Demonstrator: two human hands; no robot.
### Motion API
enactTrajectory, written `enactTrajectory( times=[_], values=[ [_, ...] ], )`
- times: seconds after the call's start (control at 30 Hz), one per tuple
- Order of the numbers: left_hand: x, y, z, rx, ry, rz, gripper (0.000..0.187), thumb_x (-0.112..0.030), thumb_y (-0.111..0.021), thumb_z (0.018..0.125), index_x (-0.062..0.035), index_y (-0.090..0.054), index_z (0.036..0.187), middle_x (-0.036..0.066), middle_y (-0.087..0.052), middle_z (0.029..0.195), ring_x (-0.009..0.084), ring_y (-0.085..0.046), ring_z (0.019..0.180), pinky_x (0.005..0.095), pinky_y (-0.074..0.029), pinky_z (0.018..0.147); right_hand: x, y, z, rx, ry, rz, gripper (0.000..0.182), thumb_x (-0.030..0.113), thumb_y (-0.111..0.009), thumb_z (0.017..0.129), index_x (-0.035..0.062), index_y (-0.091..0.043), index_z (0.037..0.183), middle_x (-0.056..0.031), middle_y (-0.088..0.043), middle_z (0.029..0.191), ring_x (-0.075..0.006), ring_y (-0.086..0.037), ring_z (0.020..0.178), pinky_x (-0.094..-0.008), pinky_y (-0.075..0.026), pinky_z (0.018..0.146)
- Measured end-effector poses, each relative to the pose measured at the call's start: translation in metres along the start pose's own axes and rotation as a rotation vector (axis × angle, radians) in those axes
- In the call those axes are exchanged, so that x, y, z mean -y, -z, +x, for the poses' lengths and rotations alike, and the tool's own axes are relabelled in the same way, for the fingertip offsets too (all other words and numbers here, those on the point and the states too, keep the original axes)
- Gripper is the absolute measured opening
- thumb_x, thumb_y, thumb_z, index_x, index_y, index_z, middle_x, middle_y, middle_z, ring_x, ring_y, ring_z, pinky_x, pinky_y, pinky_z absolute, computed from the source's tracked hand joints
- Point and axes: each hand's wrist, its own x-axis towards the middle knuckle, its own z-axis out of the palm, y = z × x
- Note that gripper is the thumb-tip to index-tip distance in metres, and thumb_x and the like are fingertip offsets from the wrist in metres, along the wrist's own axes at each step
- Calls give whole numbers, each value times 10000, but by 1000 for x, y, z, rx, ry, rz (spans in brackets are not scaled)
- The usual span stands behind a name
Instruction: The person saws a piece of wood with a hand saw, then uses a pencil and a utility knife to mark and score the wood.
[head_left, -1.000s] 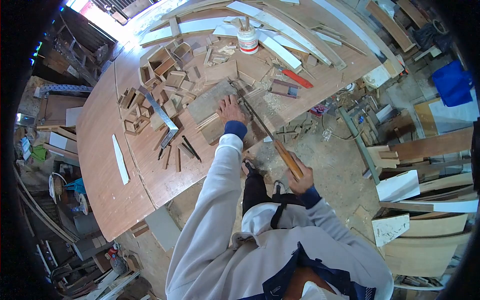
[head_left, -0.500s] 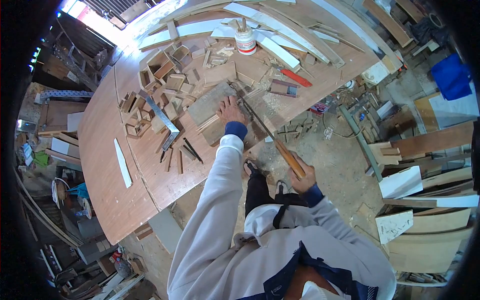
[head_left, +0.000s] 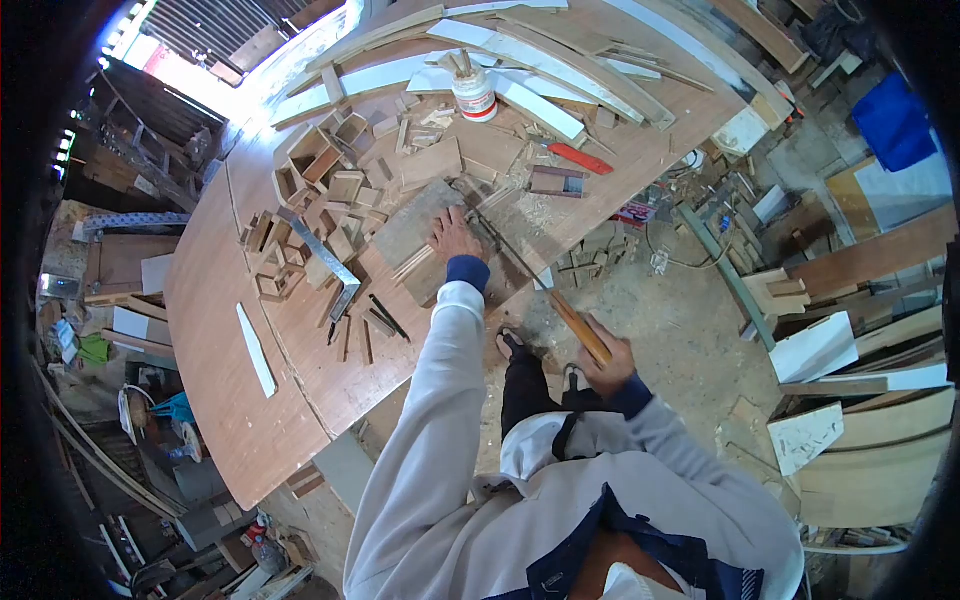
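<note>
My left hand (head_left: 456,236) presses down on thin wooden strips (head_left: 412,264), its fingers bent over them, on a worn board (head_left: 405,222) lying on the table. The strips' ends stick out to the left of the hand. In my right hand (head_left: 607,362) is a handsaw, gripped by its wooden handle (head_left: 580,328). The narrow saw blade (head_left: 514,259) runs up and left from there, its far end beside my left fingers. Whether its teeth touch the strips is too small to tell.
Small wooden boxes and offcuts (head_left: 318,160) crowd the table left of the board, with a metal square (head_left: 325,250). A white glue pot (head_left: 474,96), a red-handled tool (head_left: 580,157) and long strips stand or lie beyond. Planks (head_left: 870,250) are stacked at right.
The whole view has shifted slightly as the head turned. Against the board, the saw and both hands keep nearly the same places; any saw stroke is small.
</note>
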Motion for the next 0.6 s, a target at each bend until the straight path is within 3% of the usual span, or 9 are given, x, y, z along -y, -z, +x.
enactTrajectory(
  times=[0.17, 0.23, 0.3, 0.4, 0.5, 0.6],
  values=[
    [6, -11, 0, 6, 28, -47, 541, -113, -607, 575, -113, -493, 1103, 117, -462, 1150, 327, -407, 1104, 491, -310, 879, -5, 19, -48, -52, 45, -32, 499, 89, -595, 764, 13, -492, 1246, -232, -610, 1048, -311, -661, 796, -344, -516, 705],
    [9, -22, 2, -129, -9, -26, 533, -109, -598, 581, -109, -502, 1106, 116, -464, 1167, 340, -411, 1095, 492, -309, 873, -8, 5, -22, -68, 53, -2, 501, 88, -596, 762, 9, -490, 1245, -232, -609, 1054, -315, -659, 817, -345, -516, 719],
    [5, -14, 2, -61, -11, -15, 532, -117, -600, 596, -110, -502, 1118, 114, -466, 1181, 345, -407, 1108, 489, -310, 879, -3, -5, 10, -76, 59, 28, 503, 88, -598, 760, 5, -488, 1244, -232, -607, 1059, -319, -657, 838, -346, -516, 733],
    [8, -8, 4, -6, 9, 33, 543, -137, -609, 617, -110, -497, 1147, 112, -462, 1222, 352, -395, 1145, 496, -307, 902, 13, -8, 31, 51, -94, 28, 534, 95, -604, 746, -9, -475, 1254, -223, -614, 1058, -334, -636, 918, -344, -508, 798],
    [-5, -2, 2, -23, 33, 15, 513, -122, -634, 631, -105, -482, 1121, 104, -456, 1210, 334, -401, 1148, 490, -313, 906, -8, 0, -7, -59, 46, -2, 536, 94, -602, 746, 18, -479, 1262, -210, -624, 1035, -334, -640, 887, -351, -517, 771],
    [-8, 13, -3, -49, 25, 10, 497, -100, -669, 618, -103, -471, 1073, 95, -459, 1161, 308, -417, 1117, 468, -325, 890, 8, 26, -43, -1, -38, -3, 527, 92, -600, 747, 15, -481, 1255, -204, -626, 1038, -336, -631, 906, -350, -517, 775]
  ],
)
